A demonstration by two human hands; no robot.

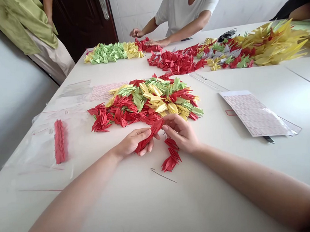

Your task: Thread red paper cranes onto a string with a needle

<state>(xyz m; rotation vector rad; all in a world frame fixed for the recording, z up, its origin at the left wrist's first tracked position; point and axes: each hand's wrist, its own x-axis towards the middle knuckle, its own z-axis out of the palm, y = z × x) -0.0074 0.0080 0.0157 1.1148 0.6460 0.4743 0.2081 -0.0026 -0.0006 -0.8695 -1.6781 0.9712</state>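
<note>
My left hand (134, 142) and my right hand (179, 133) both grip a strand of red origami paper cranes (150, 134) above the white table (140, 203). More of the strand's red cranes (172, 154) hang down and rest on the table below my right hand. A thin wire needle (163, 175) lies just beyond neither hand's reach, near my wrists' front. A heap of red, yellow and green paper cranes (143, 102) sits directly ahead of my hands.
A bundled red crane strand (59, 141) lies on a plastic sheet (39, 146) at left. A ruler (208, 82) and pink-printed sheet (252, 112) lie at right. A co-worker's hands (154, 41) rest among far crane rows; other people stand around.
</note>
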